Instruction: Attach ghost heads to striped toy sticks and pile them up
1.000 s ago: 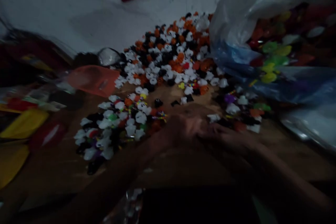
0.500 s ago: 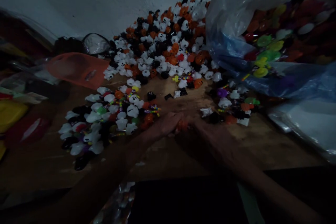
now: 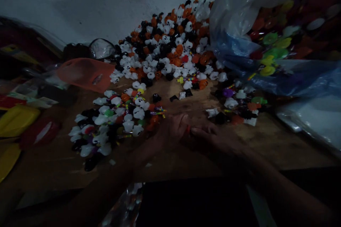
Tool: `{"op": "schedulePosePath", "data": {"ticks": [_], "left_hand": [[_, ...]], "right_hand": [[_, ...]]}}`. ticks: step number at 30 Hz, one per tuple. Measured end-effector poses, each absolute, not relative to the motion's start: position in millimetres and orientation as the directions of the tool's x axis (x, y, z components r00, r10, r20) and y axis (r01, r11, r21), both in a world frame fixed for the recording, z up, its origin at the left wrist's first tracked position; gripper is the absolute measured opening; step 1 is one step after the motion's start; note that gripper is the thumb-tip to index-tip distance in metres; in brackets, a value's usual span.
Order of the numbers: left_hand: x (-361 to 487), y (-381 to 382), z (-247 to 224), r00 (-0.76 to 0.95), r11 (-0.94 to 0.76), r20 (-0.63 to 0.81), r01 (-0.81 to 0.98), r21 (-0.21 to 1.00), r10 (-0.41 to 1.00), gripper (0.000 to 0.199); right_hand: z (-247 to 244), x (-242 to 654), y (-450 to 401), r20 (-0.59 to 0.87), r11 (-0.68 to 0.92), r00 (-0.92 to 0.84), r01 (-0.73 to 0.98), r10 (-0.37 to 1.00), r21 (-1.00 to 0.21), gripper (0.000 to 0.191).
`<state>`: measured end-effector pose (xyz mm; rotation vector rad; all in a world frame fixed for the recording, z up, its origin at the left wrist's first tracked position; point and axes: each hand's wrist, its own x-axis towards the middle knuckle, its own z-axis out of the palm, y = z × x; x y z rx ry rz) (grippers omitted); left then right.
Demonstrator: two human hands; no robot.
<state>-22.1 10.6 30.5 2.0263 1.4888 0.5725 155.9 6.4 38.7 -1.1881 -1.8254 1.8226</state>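
Observation:
Both hands meet low over the middle of the wooden table [image 3: 261,149]. A small orange-red piece [image 3: 187,130] shows between them, mostly covered by fingers, and its kind is too dark to make out. My left hand [image 3: 172,127] is closed about it from the left. From the right, my right hand [image 3: 209,133] pinches at it with bent fingers. Left of my left hand lies a cluster of white ghost-shaped pieces and colourful beaded candy tubes [image 3: 128,113]. Beyond the hands are small black and white packets [image 3: 182,95] and a black piece [image 3: 156,97].
A big heap of white, orange and black figures [image 3: 165,49] leans against the wall. At right stand a plastic bag of coloured pieces [image 3: 231,42] and a smaller mixed pile [image 3: 241,104]. An orange mesh bag [image 3: 87,74] and yellow containers [image 3: 20,120] are at left.
My fingers have closed further over the orange-red piece, which showed more before. My right hand has come in against my left. The whole view has shifted slightly.

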Motion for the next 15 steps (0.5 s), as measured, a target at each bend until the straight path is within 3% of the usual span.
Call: {"op": "schedulePosePath", "data": {"ticks": [2, 5, 7, 11, 15], "left_hand": [[-25, 17, 31, 0.277, -0.182, -0.026, 0.695, 0.696, 0.96, 0.036], [-33, 27, 30, 0.269, -0.069, -0.149, 0.66, 0.748, 0.952, 0.033], [-37, 30, 28, 0.285, -0.007, -0.218, 0.624, 0.782, 0.933, 0.033], [-36, 28, 22, 0.317, 0.093, -0.317, 0.561, 0.823, 0.894, 0.038], [-40, 24, 24, 0.254, 0.075, -0.293, 0.626, 0.777, 0.922, 0.048]], "right_hand": [[41, 159, 11, -0.318, -0.056, -0.583, 0.422, 0.748, -0.905, 0.046], [42, 164, 12, -0.131, 0.253, -0.553, 0.562, 0.823, -0.787, 0.035], [39, 167, 9, -0.039, 0.368, -0.578, 0.568, 0.815, -0.736, 0.03], [31, 172, 4, -0.021, 0.388, -0.58, 0.57, 0.814, -0.724, 0.028], [35, 177, 2, -0.046, 0.328, -0.547, 0.566, 0.836, -0.756, 0.032]]}}
